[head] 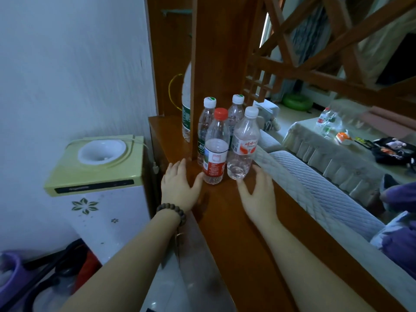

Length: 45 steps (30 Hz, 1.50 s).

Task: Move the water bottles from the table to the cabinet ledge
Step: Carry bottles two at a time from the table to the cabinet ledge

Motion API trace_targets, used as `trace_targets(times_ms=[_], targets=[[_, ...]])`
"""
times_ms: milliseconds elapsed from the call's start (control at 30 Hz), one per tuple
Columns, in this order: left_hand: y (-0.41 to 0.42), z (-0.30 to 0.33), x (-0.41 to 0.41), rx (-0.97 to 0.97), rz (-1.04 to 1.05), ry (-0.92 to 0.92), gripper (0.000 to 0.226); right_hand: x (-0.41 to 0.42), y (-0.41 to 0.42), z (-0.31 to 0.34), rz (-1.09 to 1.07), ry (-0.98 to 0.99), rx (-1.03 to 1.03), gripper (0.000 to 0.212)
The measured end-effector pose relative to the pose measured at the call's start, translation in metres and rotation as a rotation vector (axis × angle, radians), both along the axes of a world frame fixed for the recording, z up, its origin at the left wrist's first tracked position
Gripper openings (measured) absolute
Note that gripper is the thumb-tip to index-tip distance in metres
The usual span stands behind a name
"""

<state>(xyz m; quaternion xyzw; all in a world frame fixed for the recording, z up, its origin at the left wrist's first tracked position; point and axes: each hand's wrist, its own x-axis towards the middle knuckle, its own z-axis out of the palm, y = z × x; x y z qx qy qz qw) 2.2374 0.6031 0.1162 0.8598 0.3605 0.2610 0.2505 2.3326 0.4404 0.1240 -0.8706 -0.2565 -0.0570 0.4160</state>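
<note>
1. From the head camera we see four clear plastic water bottles standing upright in a tight cluster on the cabinet ledge (227, 221), a smooth reddish-brown wooden surface.
2. The red-capped bottle (215, 149) stands in front at left, with a red and white label; the bottle with the orange-printed label (243, 145) stands beside it at right, white-capped and ribbed.
3. Behind them stand the green-labelled bottle (204, 129) and the rear bottle (236, 115), both with white caps.
4. Our left hand (180, 188) lies flat on the ledge, fingers spread wide, thumb close to the base of the red-capped bottle, holding nothing; a bracelet (172, 211) of round brown beads circles the wrist.
5. Our right hand (258, 194) is spread open just beside the base of the orange-labelled bottle, gripping nothing.
6. At left stands a water dispenser (94, 163) with a pale green top.
7. At right, a quilted white cover (315, 194) runs along the ledge.
</note>
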Motion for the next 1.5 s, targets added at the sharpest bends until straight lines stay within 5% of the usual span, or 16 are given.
trace_targets(times_ms=[367,700,1000,1500], targets=[[0.027,-0.031,-0.127,0.012,0.286,0.156,0.071,-0.109,0.078,-0.023,0.531,-0.068,-0.215,0.061],[0.05,-0.052,-0.349,-0.075,0.854,0.197,0.079,-0.272,0.192,-0.063,0.991,-0.132,-0.343,0.067],[0.011,-0.066,-0.559,-0.161,1.301,0.226,0.076,-0.495,0.241,-0.071,1.447,-0.26,-0.257,0.073],[-0.147,-0.095,-0.92,-0.291,1.963,0.152,0.067,-0.911,0.179,-0.102,2.042,-0.374,-0.296,0.074]])
